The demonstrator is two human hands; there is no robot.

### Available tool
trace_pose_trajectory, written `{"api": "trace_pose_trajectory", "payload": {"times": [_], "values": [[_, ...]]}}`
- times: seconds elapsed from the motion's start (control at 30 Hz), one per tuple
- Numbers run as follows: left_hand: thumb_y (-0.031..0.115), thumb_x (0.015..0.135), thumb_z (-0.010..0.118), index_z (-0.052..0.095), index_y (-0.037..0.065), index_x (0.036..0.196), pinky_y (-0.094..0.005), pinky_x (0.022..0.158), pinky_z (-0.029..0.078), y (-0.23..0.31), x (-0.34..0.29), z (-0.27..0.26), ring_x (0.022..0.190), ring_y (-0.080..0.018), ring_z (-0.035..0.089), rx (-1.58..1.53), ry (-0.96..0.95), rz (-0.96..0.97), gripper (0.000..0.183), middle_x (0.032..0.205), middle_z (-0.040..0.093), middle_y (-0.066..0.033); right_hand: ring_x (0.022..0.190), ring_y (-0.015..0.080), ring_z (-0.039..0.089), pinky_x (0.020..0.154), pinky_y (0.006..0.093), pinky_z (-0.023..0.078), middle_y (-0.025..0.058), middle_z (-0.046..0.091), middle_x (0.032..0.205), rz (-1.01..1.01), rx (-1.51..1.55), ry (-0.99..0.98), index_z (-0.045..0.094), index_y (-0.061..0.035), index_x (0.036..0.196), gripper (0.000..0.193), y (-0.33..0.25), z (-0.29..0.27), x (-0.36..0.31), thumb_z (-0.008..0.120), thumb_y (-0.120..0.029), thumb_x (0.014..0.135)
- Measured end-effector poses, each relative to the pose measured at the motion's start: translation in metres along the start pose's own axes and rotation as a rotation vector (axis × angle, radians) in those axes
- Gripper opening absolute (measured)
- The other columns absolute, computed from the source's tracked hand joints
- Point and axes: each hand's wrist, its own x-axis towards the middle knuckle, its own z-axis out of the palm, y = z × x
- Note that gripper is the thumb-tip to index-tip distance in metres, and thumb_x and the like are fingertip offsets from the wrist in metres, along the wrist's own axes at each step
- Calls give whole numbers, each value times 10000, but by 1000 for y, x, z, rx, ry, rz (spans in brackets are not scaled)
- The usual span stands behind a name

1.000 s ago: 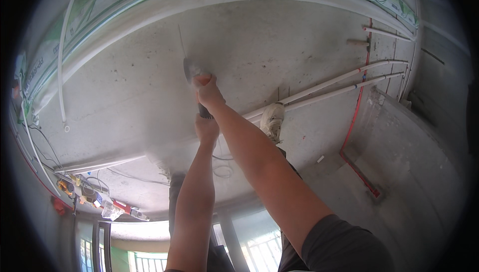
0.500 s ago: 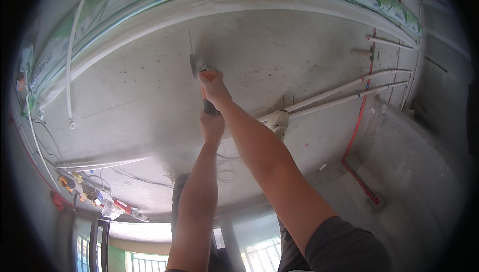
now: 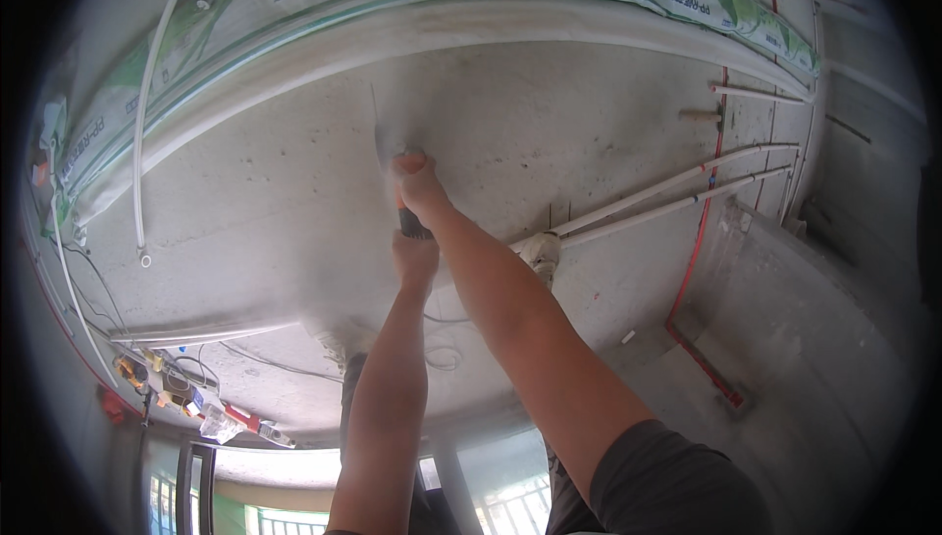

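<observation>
Both my hands grip an orange and black angle grinder [image 3: 413, 223] held out over the grey concrete floor [image 3: 549, 123]. My right hand [image 3: 422, 190] is closed around its front part, close to the disc. Behind it, my left hand [image 3: 416, 256] wraps the black rear end of the body. The grinder's disc stands on edge against the floor, blurred by grey dust [image 3: 397, 108]. A thin straight cut line [image 3: 373, 99] runs ahead of the disc. The dust hides where the disc meets the concrete.
Wrapped white pipes [image 3: 471, 20] lie across the far side. Two white pipes [image 3: 638, 202] run to the right, near my shoe [image 3: 541, 253]. Tools and packages [image 3: 211, 403] lie at the lower left with loose cables [image 3: 280, 363]. A wall with a red-marked groove [image 3: 702, 358] stands at right.
The view has tilted slightly, so the floor and grinder appear lower. Dust now hides more of the disc, while my left shoe shows more clearly. My grip is unchanged.
</observation>
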Motion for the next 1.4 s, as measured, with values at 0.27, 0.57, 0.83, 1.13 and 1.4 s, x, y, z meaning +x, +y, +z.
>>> {"api": "trace_pose_trajectory", "payload": {"times": [0.27, 0.57, 0.83, 1.13, 1.4], "values": [[415, 860, 861, 680, -33, 1190, -464, 876, 586, -18, 19, 3, 1010, -350, 798, -3, 1, -9, 585, 1043, 792, -207, 954, 241, 703, 828, 407, 589, 127, 686, 1190, 8, 96, -53, 457, -63, 1461, 542, -11, 3, -7, 711, -359, 1084], [408, 830, 892, 671, -41, 1241, -433, 875, 578, -9, 17, 1, 1051, -322, 789, 22, -24, -9, 648, 1083, 789, -203, 732, 213, 678, 757, 380, 556, 85, 712, 965, 25, 36, 32, 428, -67, 1472, 606, -12, 4, 0, 716, -425, 1076], [329, 832, 863, 697, -58, 1161, -420, 821, 578, -5, 19, -7, 963, -268, 788, -22, -112, -58, 535, 1007, 793, -185, 686, 210, 659, 708, 391, 544, 79, 686, 860, 66, -101, 142, 429, -41, 1464, 647, -19, 11, 1, 724, -454, 1063], [326, 805, 890, 724, -32, 1076, -412, 776, 580, -38, -4, -5, 854, -254, 794, -27, -86, -96, 479, 885, 792, -138, 662, 195, 640, 712, 377, 547, 65, 676, 874, 66, 31, 22, 424, -17, 1490, 687, 17, 10, -26, 730, -447, 1049], [373, 828, 897, 698, -24, 1067, -407, 737, 567, -48, -28, -8, 820, -231, 774, 30, -12, -48, 504, 876, 777, -125, 1281, 322, 690, 1098, 457, 508, 178, 702, 1372, 130, -227, 71, 380, -51, 1597, 842, 19, 2, -61, 672, -606, 1035]]}}
